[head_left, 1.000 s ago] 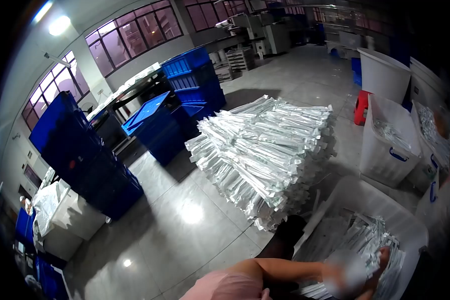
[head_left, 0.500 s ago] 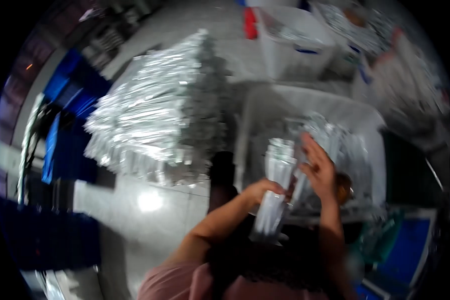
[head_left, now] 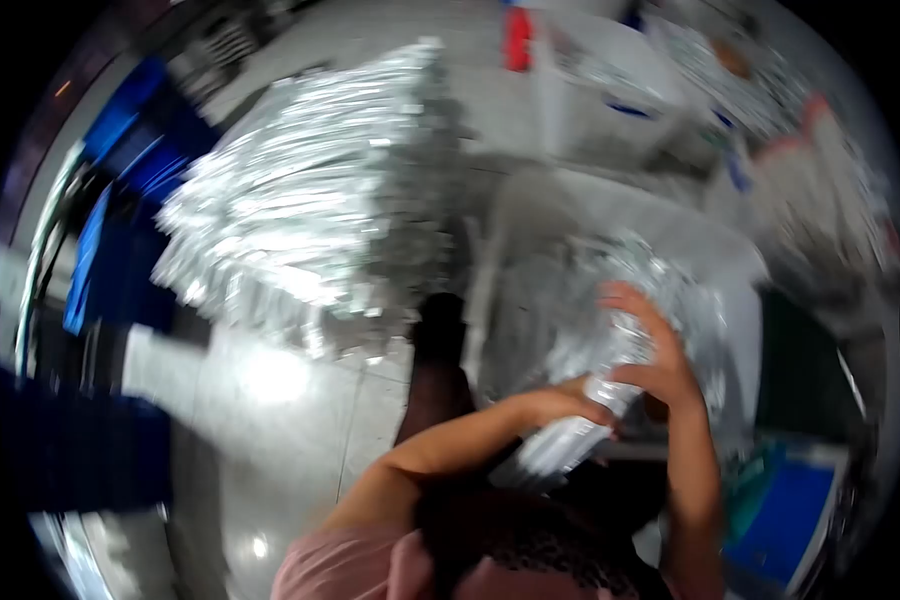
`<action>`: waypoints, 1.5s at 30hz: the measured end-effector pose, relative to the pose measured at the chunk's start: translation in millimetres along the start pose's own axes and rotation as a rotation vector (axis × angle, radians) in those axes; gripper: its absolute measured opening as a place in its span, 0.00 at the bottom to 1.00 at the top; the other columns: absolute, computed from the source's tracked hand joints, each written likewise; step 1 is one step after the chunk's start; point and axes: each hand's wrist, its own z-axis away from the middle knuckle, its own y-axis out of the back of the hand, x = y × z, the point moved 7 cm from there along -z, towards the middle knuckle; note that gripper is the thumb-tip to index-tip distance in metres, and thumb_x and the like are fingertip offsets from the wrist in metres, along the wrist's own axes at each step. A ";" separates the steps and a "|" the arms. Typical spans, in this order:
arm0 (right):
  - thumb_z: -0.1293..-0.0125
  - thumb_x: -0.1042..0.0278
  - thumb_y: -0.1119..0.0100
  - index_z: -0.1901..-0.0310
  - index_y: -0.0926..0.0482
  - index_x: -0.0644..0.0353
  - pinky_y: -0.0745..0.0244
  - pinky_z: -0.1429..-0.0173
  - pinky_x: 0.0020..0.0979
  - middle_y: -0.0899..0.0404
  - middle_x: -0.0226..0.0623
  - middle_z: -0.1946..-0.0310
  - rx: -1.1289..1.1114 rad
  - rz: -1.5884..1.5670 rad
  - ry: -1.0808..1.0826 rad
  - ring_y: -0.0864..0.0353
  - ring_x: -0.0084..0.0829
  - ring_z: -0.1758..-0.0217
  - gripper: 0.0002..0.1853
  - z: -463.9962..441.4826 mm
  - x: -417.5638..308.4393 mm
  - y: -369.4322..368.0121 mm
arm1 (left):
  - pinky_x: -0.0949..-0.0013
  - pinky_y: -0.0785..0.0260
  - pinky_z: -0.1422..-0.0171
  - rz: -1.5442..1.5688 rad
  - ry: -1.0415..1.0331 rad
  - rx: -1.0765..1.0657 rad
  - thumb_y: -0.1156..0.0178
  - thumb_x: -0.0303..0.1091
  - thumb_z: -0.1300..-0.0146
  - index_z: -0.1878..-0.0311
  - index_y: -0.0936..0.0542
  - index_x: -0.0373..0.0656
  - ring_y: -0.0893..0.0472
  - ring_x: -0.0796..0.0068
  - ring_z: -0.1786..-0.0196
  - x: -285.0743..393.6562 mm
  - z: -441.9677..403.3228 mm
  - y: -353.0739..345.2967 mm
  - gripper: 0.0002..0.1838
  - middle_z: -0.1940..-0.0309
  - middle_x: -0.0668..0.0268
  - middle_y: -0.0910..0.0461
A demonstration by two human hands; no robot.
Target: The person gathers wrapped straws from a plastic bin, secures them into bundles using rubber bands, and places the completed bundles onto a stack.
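Note:
A bundle of long, slim, shiny clear-wrapped packets (head_left: 570, 440) slants across the front of a big white bin. Wrapped round its lower middle is my left hand (head_left: 568, 405), closed on it. My right hand (head_left: 665, 360) curves round the bundle's upper part from the right, thumb on the near side and fingers over the far side. What exactly the wrappers contain is too blurred to tell. More loose packets (head_left: 690, 290) lie in the white bin (head_left: 740, 240) beneath and beyond my hands.
A tall stack of similar silvery packets (head_left: 300, 190) stands on the tiled floor (head_left: 270, 440) to the left. Farther back are another white bin (head_left: 600, 110), a red object (head_left: 518, 40) and a pale sack (head_left: 800, 180). Blue crates (head_left: 90, 450) line the left side.
My right hand, previously raised with fingers extended beside the bundle, now curls round its upper part. The bundle has tilted to the right, and my left hand has moved slightly right and down.

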 end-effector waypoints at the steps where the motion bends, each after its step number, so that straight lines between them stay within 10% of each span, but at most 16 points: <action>1: 0.58 0.61 0.35 0.40 0.44 0.58 0.37 0.42 0.37 0.40 0.45 0.42 0.122 -0.265 -0.033 0.35 0.41 0.42 0.42 5.7 12.4 -2.0 | 0.68 0.32 0.52 -0.058 -0.014 0.069 0.36 0.32 0.53 0.49 0.34 0.36 0.23 0.68 0.60 9.9 6.4 -2.6 0.28 0.64 0.57 0.24; 2: 0.57 0.58 0.34 0.35 0.53 0.58 0.40 0.40 0.40 0.44 0.48 0.39 0.253 -0.530 -0.033 0.38 0.43 0.40 0.49 13.2 24.9 -3.5 | 0.69 0.33 0.51 -0.198 -0.008 0.105 0.35 0.37 0.53 0.47 0.36 0.36 0.24 0.67 0.60 19.1 12.8 -4.4 0.31 0.61 0.57 0.25; 6: 0.49 0.63 0.44 0.44 0.39 0.64 0.34 0.49 0.30 0.32 0.41 0.55 0.303 -0.716 -0.405 0.31 0.32 0.55 0.30 72.1 85.5 -72.0 | 0.70 0.37 0.46 -0.591 -0.260 0.419 0.30 0.46 0.60 0.40 0.46 0.32 0.28 0.67 0.51 8.3 64.0 7.1 0.49 0.55 0.56 0.29; 13: 0.48 0.52 0.41 0.41 0.46 0.67 0.40 0.43 0.34 0.35 0.45 0.48 -0.022 -0.398 0.008 0.33 0.36 0.47 0.40 6.2 -4.0 -117.7 | 0.68 0.37 0.46 -0.830 -0.862 0.989 0.32 0.40 0.58 0.43 0.38 0.38 0.29 0.69 0.49 74.8 180.6 -11.0 0.39 0.57 0.59 0.28; 20: 0.46 0.61 0.39 0.43 0.42 0.65 0.32 0.54 0.27 0.28 0.42 0.56 -0.128 -0.257 -0.371 0.27 0.29 0.57 0.32 -0.8 52.1 -100.3 | 0.67 0.28 0.62 -0.732 -1.365 1.825 0.34 0.36 0.57 0.52 0.43 0.34 0.23 0.66 0.66 246.3 442.0 36.7 0.34 0.66 0.56 0.27; 23: 0.41 0.72 0.47 0.52 0.31 0.66 0.29 0.58 0.28 0.24 0.42 0.61 -0.068 -0.234 -0.432 0.24 0.33 0.60 0.15 10.8 75.9 -90.6 | 0.63 0.30 0.57 -0.810 -0.657 2.459 0.35 0.45 0.58 0.52 0.43 0.27 0.22 0.52 0.60 273.8 539.3 101.1 0.39 0.62 0.41 0.26; 26: 0.38 0.73 0.49 0.44 0.38 0.66 0.30 0.52 0.25 0.28 0.40 0.54 -0.141 -0.155 -0.552 0.27 0.28 0.54 0.21 20.3 109.7 -81.1 | 0.66 0.28 0.66 -0.494 -0.176 2.485 0.40 0.50 0.55 0.44 0.49 0.22 0.20 0.56 0.67 287.0 561.9 155.6 0.47 0.63 0.46 0.24; 29: 0.39 0.74 0.49 0.45 0.38 0.67 0.30 0.53 0.25 0.28 0.41 0.54 -0.123 -0.134 -0.646 0.27 0.28 0.54 0.21 23.2 133.1 -77.5 | 0.62 0.39 0.43 -0.400 0.030 2.488 0.44 0.50 0.55 0.40 0.53 0.21 0.29 0.55 0.47 294.8 545.4 210.5 0.49 0.49 0.42 0.32; 33: 0.40 0.62 0.47 0.46 0.36 0.67 0.30 0.52 0.31 0.27 0.44 0.55 -0.192 0.169 -0.625 0.27 0.35 0.53 0.23 26.9 158.4 -87.8 | 0.64 0.40 0.41 -0.304 -0.331 2.375 0.45 0.50 0.55 0.41 0.52 0.21 0.32 0.53 0.44 305.0 534.4 227.5 0.48 0.48 0.41 0.34; 35: 0.41 0.63 0.46 0.48 0.34 0.66 0.30 0.52 0.31 0.27 0.44 0.56 -0.175 0.228 -0.551 0.26 0.36 0.54 0.22 17.1 163.8 -93.3 | 0.66 0.36 0.46 -0.535 -0.223 2.505 0.45 0.46 0.51 0.43 0.44 0.24 0.29 0.57 0.48 302.8 538.3 254.8 0.40 0.49 0.42 0.33; 38: 0.44 0.65 0.43 0.51 0.31 0.66 0.30 0.52 0.32 0.27 0.45 0.57 0.018 0.401 -0.529 0.26 0.38 0.54 0.20 18.7 156.2 -88.5 | 0.68 0.33 0.55 -1.529 0.877 2.123 0.47 0.47 0.46 0.48 0.35 0.32 0.26 0.66 0.58 318.5 541.4 246.4 0.30 0.56 0.53 0.28; 40: 0.45 0.66 0.42 0.53 0.30 0.66 0.31 0.52 0.33 0.26 0.45 0.57 0.197 0.508 -0.600 0.26 0.39 0.55 0.19 49.1 169.4 -55.7 | 0.70 0.32 0.61 -1.877 1.052 1.935 0.48 0.48 0.42 0.50 0.30 0.37 0.24 0.72 0.65 335.5 558.2 246.6 0.25 0.61 0.61 0.25; 43: 0.47 0.65 0.40 0.50 0.32 0.67 0.34 0.47 0.38 0.31 0.50 0.52 0.299 0.791 -0.606 0.30 0.45 0.50 0.24 103.9 228.3 -12.2 | 0.64 0.35 0.48 -1.978 -0.610 1.974 0.59 0.58 0.40 0.47 0.28 0.46 0.28 0.60 0.50 343.6 576.1 168.1 0.28 0.51 0.58 0.28; 44: 0.48 0.63 0.40 0.51 0.33 0.72 0.36 0.45 0.39 0.32 0.55 0.53 0.280 0.879 -0.669 0.32 0.48 0.48 0.27 103.7 218.8 -5.2 | 0.57 0.36 0.45 -1.724 -0.701 2.399 0.61 0.60 0.40 0.45 0.30 0.49 0.30 0.57 0.47 311.4 480.7 66.9 0.30 0.47 0.62 0.32; 45: 0.48 0.63 0.40 0.51 0.35 0.76 0.38 0.44 0.40 0.32 0.58 0.54 0.318 0.928 -0.678 0.34 0.50 0.48 0.28 115.0 237.6 3.4 | 0.55 0.35 0.44 -1.447 -0.877 2.388 0.58 0.54 0.38 0.45 0.31 0.44 0.31 0.58 0.46 293.8 416.5 15.6 0.27 0.45 0.61 0.36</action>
